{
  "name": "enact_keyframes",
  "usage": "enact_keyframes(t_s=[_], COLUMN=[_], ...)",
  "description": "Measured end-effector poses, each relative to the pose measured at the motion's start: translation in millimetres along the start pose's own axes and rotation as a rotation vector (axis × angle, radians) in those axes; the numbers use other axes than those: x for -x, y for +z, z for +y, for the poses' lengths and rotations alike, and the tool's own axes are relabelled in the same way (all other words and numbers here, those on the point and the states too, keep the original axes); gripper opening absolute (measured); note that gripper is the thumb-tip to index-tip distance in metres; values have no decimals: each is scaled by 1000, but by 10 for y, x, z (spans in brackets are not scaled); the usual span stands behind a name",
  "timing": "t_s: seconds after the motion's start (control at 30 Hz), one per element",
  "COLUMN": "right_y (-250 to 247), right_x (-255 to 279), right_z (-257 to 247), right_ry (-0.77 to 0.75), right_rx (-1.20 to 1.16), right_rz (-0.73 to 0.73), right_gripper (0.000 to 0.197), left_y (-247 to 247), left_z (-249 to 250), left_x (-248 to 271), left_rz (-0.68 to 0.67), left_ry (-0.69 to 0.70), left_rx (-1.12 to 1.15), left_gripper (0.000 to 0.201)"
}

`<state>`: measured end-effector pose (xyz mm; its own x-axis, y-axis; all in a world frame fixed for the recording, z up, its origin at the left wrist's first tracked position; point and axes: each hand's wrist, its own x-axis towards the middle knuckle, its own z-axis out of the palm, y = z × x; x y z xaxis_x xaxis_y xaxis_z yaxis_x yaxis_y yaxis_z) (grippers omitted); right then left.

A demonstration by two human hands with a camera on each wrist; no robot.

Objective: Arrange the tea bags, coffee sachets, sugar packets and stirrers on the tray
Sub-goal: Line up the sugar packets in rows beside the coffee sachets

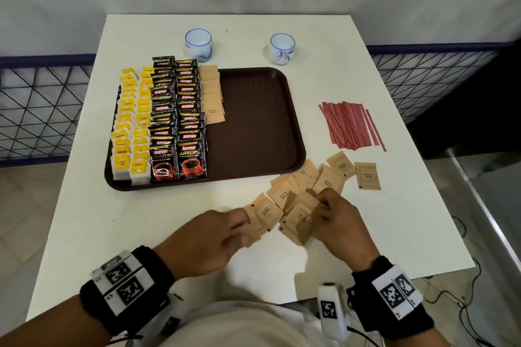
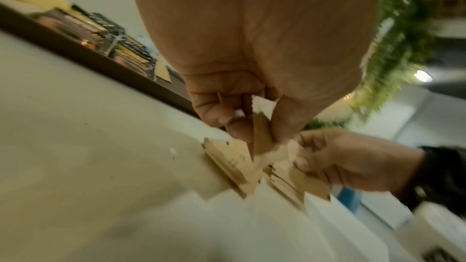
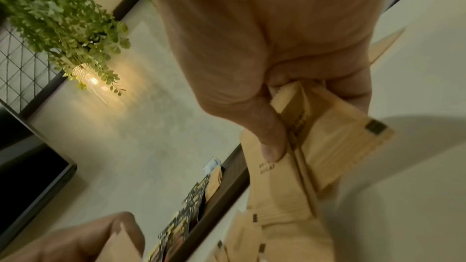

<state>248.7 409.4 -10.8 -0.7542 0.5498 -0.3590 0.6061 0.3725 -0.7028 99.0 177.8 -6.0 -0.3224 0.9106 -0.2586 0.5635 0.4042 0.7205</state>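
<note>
A brown tray [image 1: 253, 121] holds rows of yellow tea bags [image 1: 132, 121], black coffee sachets [image 1: 177, 115] and a short column of tan sugar packets [image 1: 212, 98]. More sugar packets [image 1: 310, 180] lie scattered on the white table in front of the tray. My left hand [image 1: 225, 234] pinches a sugar packet [image 2: 262, 136] between thumb and fingers. My right hand [image 1: 335, 217] grips a small stack of sugar packets [image 3: 315, 136] with the thumb on top. Red stirrers [image 1: 352, 127] lie in a heap right of the tray.
Two white cups with blue patterns [image 1: 198, 43] [image 1: 282, 48] stand behind the tray. The right half of the tray is bare. The table's near edge [image 1: 253, 301] runs just before my wrists. A mesh railing [image 1: 42, 104] borders the table.
</note>
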Motion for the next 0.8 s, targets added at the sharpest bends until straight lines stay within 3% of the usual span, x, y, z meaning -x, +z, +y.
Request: enact_keyframes(t_s=[0.13, 0.23, 0.33, 0.43, 0.53, 0.67, 0.8], right_y=[-132, -102, 62, 294, 540, 803, 880], right_x=[-21, -135, -320, -485, -583, -652, -769], right_z=[-317, -637, -936, -1211, -1446, -1701, -1811], right_ry=[-37, -57, -93, -114, -137, -198, -244], right_rx=[-115, -197, -230, -181, -156, -170, -135], right_rz=[-46, -106, -146, -183, -249, -341, -392], right_gripper=[25, 21, 22, 22, 22, 31, 44], left_y=[-224, -359, -482, -576, -657, -753, -839], left_z=[-116, -88, -85, -134, -210, -402, -546], left_x=[-58, -124, -172, -180, -166, -182, -175], left_rz=[163, 170, 209, 128, 90, 158, 254], left_ry=[-177, -288, -361, -382, -334, -336, -312], left_rx=[474, 749, 1003, 1288, 1413, 1543, 1615], left_gripper=[10, 26, 24, 28, 36, 48, 44])
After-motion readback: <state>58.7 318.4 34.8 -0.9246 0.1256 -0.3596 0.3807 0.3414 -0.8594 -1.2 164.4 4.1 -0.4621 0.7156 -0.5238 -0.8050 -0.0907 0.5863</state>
